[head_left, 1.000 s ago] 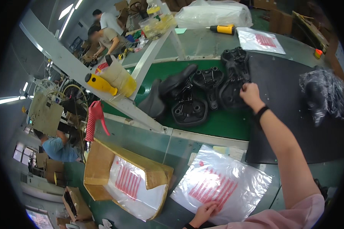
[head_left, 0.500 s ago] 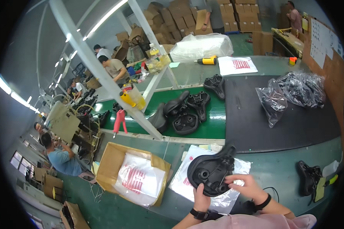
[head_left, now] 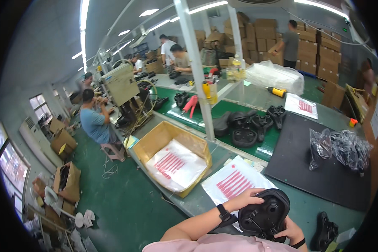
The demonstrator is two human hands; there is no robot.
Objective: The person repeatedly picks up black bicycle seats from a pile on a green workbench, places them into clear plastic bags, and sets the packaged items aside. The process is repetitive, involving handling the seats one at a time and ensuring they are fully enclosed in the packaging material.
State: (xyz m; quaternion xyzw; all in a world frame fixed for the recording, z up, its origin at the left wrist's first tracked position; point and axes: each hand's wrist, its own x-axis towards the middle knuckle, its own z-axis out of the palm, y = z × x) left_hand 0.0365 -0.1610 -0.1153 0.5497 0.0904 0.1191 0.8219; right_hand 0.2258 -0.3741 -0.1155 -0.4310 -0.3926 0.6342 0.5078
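Observation:
A black bicycle saddle [head_left: 265, 211] is held up in front of me, its hollow underside showing and its wide end pointing away. My left hand [head_left: 247, 199] grips the wide end at the upper left, with fingers laid over the rim. On the lower right, my right hand [head_left: 291, 231] is closed around the saddle near its narrow end, and some of its fingers are hidden behind it. Just beyond the saddle, white plastic bags [head_left: 229, 181] with red print lie flat on the bench, partly covered by my left forearm.
An open carton [head_left: 192, 140] holding more printed bags stands to the left. Several saddles [head_left: 244, 137] rest on the green belt [head_left: 262, 152]. Bagged saddles [head_left: 349, 148] lie on a black mat [head_left: 308, 182]. Another saddle [head_left: 324, 231] sits at the right. Co-workers are farther off.
My view has swung left and up. The saddle has turned so its narrow end points toward me. My left hand has moved to the wide end's far rim, my right hand to the lower right.

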